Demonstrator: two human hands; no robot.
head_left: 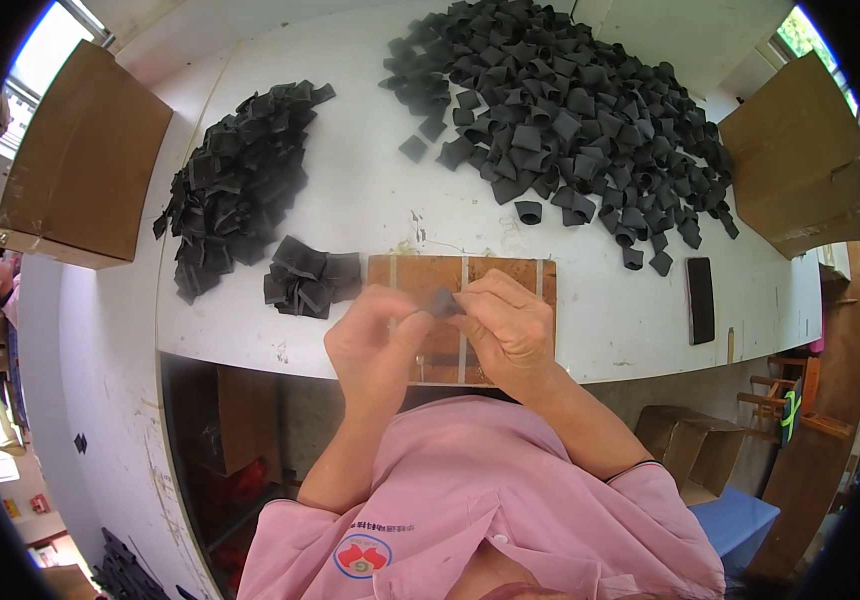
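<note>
Between the fingertips of both hands is a small dark grey fabric piece (442, 303), held over a brown board (510, 272) with pale strips across it. My left hand (375, 325) pinches its left side and is a little blurred. My right hand (506, 325) pinches the right side, fingers curled. Close to my left hand lies a small stack of flat dark fabric pieces (310, 278). Farther left spreads a larger heap of flat dark pieces (240, 180). At the far right is a big heap of dark grey pieces (580, 120), many of them curled into short tubes.
Cardboard boxes stand at the table's left (85, 160) and right (800, 160) ends. A black phone-like slab (700, 300) lies on the white table (350, 130) at right. Below the right edge are an open carton (690, 445) and a blue stool (740, 525). Another person (5, 285) appears far left.
</note>
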